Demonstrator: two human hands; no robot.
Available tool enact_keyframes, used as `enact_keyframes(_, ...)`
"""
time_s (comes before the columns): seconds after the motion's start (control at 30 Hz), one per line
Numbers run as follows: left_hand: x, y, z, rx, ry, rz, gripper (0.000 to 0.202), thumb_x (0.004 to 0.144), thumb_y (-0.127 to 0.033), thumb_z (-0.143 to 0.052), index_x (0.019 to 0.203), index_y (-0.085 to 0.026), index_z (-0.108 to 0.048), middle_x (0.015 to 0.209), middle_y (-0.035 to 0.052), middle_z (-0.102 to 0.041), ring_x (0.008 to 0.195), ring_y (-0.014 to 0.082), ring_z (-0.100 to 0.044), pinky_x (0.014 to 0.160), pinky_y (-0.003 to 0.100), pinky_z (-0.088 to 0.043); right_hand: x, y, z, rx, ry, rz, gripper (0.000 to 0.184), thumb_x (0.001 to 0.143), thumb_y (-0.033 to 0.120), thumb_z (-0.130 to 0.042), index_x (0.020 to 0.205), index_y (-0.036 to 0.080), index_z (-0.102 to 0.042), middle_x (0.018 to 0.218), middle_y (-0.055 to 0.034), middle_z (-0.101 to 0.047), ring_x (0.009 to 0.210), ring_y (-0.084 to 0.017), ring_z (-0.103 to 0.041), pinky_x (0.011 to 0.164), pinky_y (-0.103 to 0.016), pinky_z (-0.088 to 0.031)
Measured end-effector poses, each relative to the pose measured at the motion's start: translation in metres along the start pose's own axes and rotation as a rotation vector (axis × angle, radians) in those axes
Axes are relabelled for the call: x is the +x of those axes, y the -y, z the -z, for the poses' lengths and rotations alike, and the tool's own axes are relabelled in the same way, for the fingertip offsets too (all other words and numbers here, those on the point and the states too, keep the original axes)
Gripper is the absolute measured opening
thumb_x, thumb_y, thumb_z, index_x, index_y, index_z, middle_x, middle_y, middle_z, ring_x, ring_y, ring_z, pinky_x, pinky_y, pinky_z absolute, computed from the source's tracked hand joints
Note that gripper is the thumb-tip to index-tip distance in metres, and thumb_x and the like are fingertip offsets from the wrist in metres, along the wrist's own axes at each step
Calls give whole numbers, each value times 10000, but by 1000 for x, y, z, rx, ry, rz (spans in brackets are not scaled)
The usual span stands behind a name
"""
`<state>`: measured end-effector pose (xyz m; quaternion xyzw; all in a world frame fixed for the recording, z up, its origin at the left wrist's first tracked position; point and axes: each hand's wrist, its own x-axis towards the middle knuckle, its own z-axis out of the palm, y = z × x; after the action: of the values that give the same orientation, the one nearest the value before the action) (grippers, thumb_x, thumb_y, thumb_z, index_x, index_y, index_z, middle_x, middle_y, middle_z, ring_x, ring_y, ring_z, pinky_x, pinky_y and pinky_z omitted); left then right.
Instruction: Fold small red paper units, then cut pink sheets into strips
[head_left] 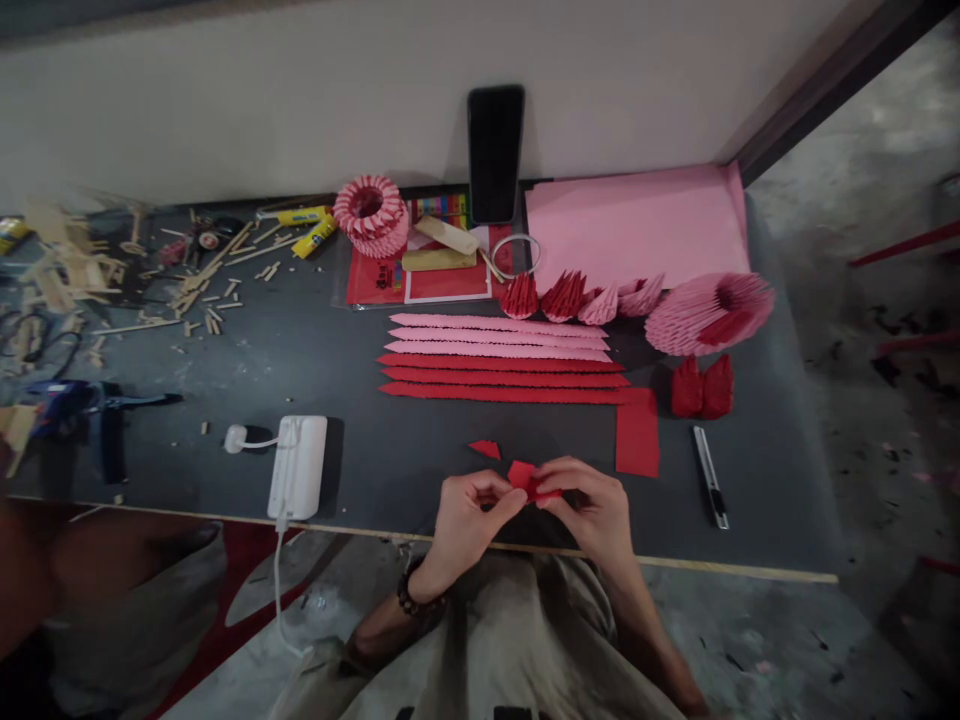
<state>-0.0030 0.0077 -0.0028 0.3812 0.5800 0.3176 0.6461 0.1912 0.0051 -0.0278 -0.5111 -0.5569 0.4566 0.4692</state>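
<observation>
Between my two hands, near the table's front edge, is a small piece of red paper (521,474), partly folded. My left hand (474,515) pinches its left side between thumb and fingers. The fingers of my right hand (589,505) are closed on its right side. Just beyond lies a small folded red triangle (485,449). Farther back, rows of nested red folded pieces (502,378) and pink folded pieces (499,337) stretch sideways. A stack of red paper rectangles (637,432) rests to the right of my hands.
A utility knife (711,478) lies at right, near red folded clusters (702,387) and a pink folded-paper ring (709,313). A phone (495,155) leans on the wall. A white power strip (298,468), glue gun (105,410) and wooden sticks (206,275) are left. Another person sits at far left.
</observation>
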Motion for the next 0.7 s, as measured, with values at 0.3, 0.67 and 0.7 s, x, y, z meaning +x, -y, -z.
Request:
enact_keyframes(0.3,0,4,2,136,-39,-69,231,846,-384,-824,741,-178,-809,727,42,-812,659,172,-720,672,269,-567,-6,1,-23,248,-114,-468,282,835,440,-860,862,191,-731,712,-3,-733,617,-128,-655,589,-230,-528)
enact_keyframes(0.67,-5,5,-1,387,-180,-251,165,935,-325,-727,819,-221,-782,772,21,-800,720,186,-727,728,292,-559,-14,-4,-43,269,-249,-442,277,829,416,-862,975,207,-753,898,-34,-802,808,-165,-744,747,-270,-597)
enact_keyframes(0.7,-6,7,-2,426,-218,-303,126,929,-302,-728,838,-231,-780,795,29,-805,744,200,-739,746,305,-565,-13,-4,-43,267,-247,-429,290,826,407,-865,1012,211,-762,913,-36,-804,823,-167,-749,765,-276,-604)
